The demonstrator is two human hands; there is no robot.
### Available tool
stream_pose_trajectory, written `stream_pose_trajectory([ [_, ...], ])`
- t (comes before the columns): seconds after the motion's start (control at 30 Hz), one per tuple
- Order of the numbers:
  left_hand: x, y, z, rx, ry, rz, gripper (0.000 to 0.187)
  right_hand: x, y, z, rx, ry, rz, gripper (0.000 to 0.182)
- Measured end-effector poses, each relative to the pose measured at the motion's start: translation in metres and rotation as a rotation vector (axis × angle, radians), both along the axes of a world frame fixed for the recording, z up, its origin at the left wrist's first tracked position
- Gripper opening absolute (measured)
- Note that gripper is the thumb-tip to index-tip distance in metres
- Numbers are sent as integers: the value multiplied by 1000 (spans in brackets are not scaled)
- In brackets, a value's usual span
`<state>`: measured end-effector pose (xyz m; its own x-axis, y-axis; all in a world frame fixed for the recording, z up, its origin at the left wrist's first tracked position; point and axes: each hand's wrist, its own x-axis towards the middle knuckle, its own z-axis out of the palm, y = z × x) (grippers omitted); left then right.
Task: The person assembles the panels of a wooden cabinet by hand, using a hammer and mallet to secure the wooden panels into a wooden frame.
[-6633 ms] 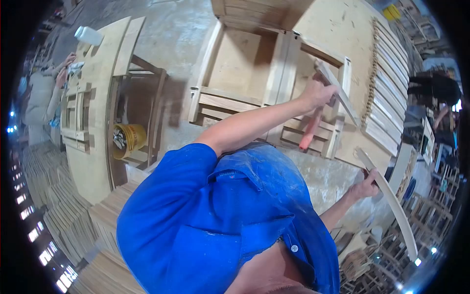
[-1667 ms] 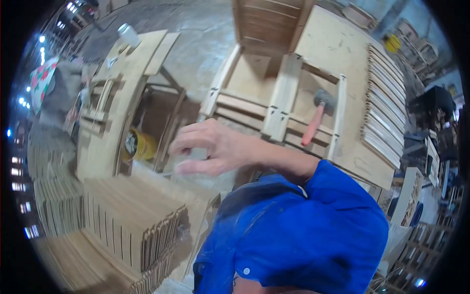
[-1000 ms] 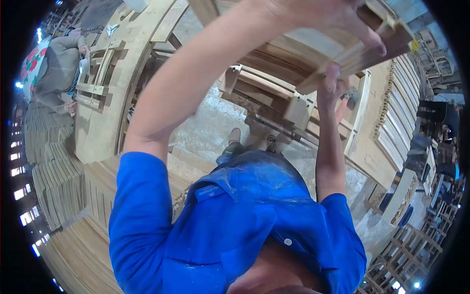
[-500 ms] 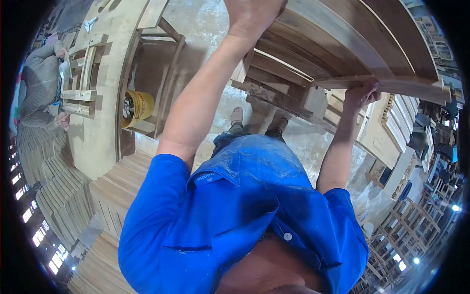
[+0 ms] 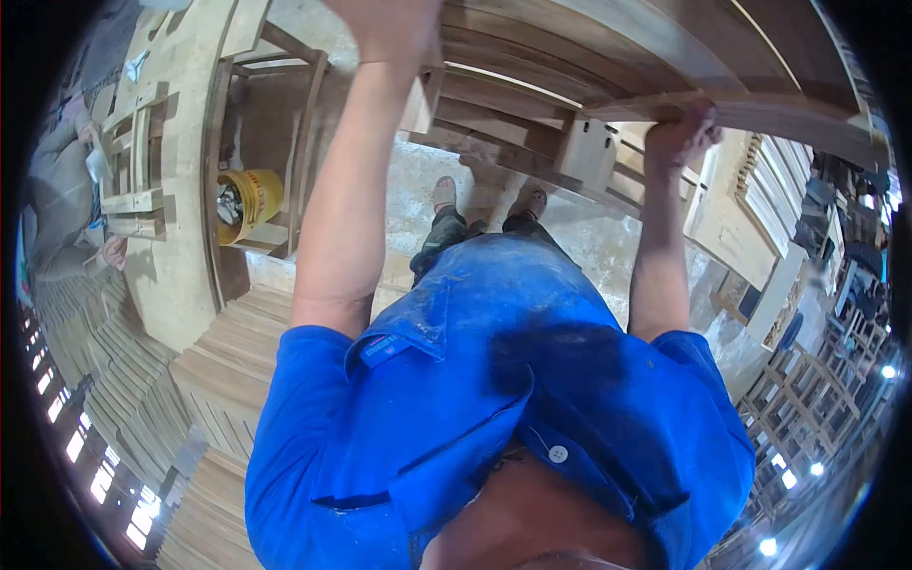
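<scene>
A slatted wooden panel (image 5: 655,43), made of long boards with gaps between them, is raised at the upper right, tilted over a wooden bench-like frame. My right hand (image 5: 682,138) is closed around its lower edge rail, thumb side up. At the top edge of the view is my left hand (image 5: 388,28), beside the panel's left end. Its fingers lie out of the picture, so their grip is hidden. Below the panel is a pale wooden block-like post (image 5: 587,152) with dark slots, part of the frame underneath.
Left, a plywood table (image 5: 176,218) carries a small slatted wooden frame (image 5: 142,161); a person's hand (image 5: 112,253) is beside it. A yellow bucket (image 5: 255,201) sits on a shelf below. Stacked boards (image 5: 228,366) lie lower left. More wooden strips (image 5: 774,204) are at right.
Both my hands and the panel have shifted left in view. The surroundings have shifted left and slightly up too, and more of the slotted post shows.
</scene>
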<state>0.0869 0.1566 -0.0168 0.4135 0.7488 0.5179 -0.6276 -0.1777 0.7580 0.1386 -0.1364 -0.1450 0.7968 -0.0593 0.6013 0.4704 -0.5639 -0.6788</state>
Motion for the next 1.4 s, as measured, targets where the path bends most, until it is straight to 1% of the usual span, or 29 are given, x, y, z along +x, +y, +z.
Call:
stream_pose_trajectory([
  [0.03,1,15,-13,193,45,84,30,6,1,-5,-178,-226,-67,7],
  [0.1,6,18,-13,231,41,113,30,14,1,-3,-376,-460,-69,14],
  [0.17,7,14,-12,222,97,152,31,21,-4,-5,-323,-432,-15,14],
  [0.2,8,11,-12,222,95,150,31,21,-11,-8,-224,-327,34,13],
  [0.27,8,11,-10,207,92,152,33,22,-24,-12,-8,-131,106,57],
  [0.3,10,11,-10,209,86,144,33,27,-43,-12,57,2,204,60],
  [0.33,10,11,-10,243,75,170,33,31,-61,-13,61,221,139,64],
  [0.37,11,11,-10,274,64,203,34,33,-77,-9,47,442,74,69],
  [0.4,11,11,-10,272,58,209,34,49,-108,-31,-411,661,-175,72],
  [0.47,12,11,-9,240,91,195,33,50,-136,-73,-683,905,-89,68],
  [0.5,14,11,-8,240,84,190,33,56,-141,-81,-679,901,-96,68],
  [0.57,17,13,-9,196,117,186,30,62,-134,-76,-574,1128,-149,45],
  [0.6,15,14,-9,199,101,181,30,61,-137,-72,-564,1115,-156,45],
  [0.63,12,16,-8,244,111,172,29,58,-143,-65,-233,1195,-84,40],
  [0.67,13,19,-8,287,105,167,28,50,-147,-52,-23,1133,-30,37],
  [0.7,17,28,-14,454,114,258,16,25,-147,-36,181,987,30,36],
  [0.73,17,24,-14,288,108,153,23,4,-146,-19,328,871,82,36],
  [0.77,14,18,-9,126,102,34,31,-10,-141,11,408,811,111,38],
  [0.8,9,16,-2,96,129,-26,35,-28,-134,44,455,782,128,41],
  [0.87,-3,17,11,60,136,-111,38,-60,-123,128,484,800,113,55],
  [0.9,-9,22,20,93,191,-195,40,-72,-119,160,527,869,110,71],
  [0.93,-11,28,29,129,257,-277,43,-83,-116,190,452,750,78,86],
  [0.97,-11,36,41,235,217,-224,47,-95,-114,227,356,714,53,83],
  [1.0,-10,40,55,232,222,-239,47,-106,-101,256,348,503,-22,78],
  [1.07,-2,50,78,423,118,-193,42,-133,-98,312,114,167,-96,77],
  [1.17,16,52,74,459,263,-101,32,-157,-73,380,-234,-136,-91,76],
  [1.23,15,37,81,494,205,-45,31,-155,-51,402,-413,-111,-38,75],
  [1.33,18,31,77,541,79,64,33,-136,-19,385,-648,122,-23,73],
  [1.4,15,31,78,234,-67,-355,35,-120,-8,356,-728,268,-32,72],
])
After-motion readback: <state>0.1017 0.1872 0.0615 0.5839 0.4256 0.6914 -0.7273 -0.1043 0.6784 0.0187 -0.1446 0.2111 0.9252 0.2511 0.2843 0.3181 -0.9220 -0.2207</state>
